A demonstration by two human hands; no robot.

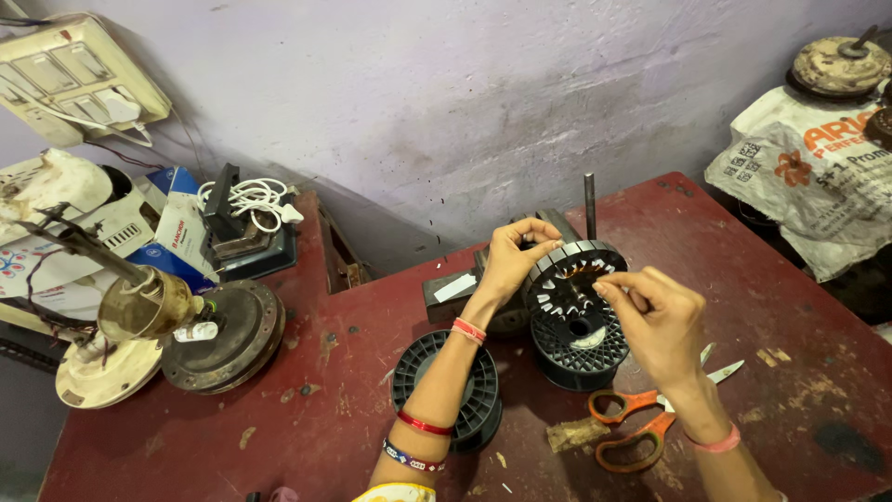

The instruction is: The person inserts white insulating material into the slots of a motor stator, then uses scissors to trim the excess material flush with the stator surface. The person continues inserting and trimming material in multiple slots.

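Two bare hands are at work over a dark red table (743,279) that fills the lower part of the frame, its paint chipped and scuffed, pushed against a pale purple wall (446,93). Your left hand (516,256) reaches up from the bottom centre, wrist banded with red bangles, and its fingers are closed on the upper left rim of the slotted stator (576,279), which sits right of centre on top of a black plastic spool (581,353). Your right hand (655,316) comes in from the lower right, thumb and forefinger pinched together at the stator's right rim; whether something thin lies between them you cannot tell. A thin metal rod (589,206) stands upright just behind the stator.

Another black spool (446,386) lies beside your left forearm. Orange-handled scissors (650,418) rest just below your right wrist, touching nothing you hold. At the left of the frame an old fan motor (223,335) sits near the table's edge, well apart from your hands. Open tabletop lies at the right and at the lower left; the wall closes off the space behind the stator.
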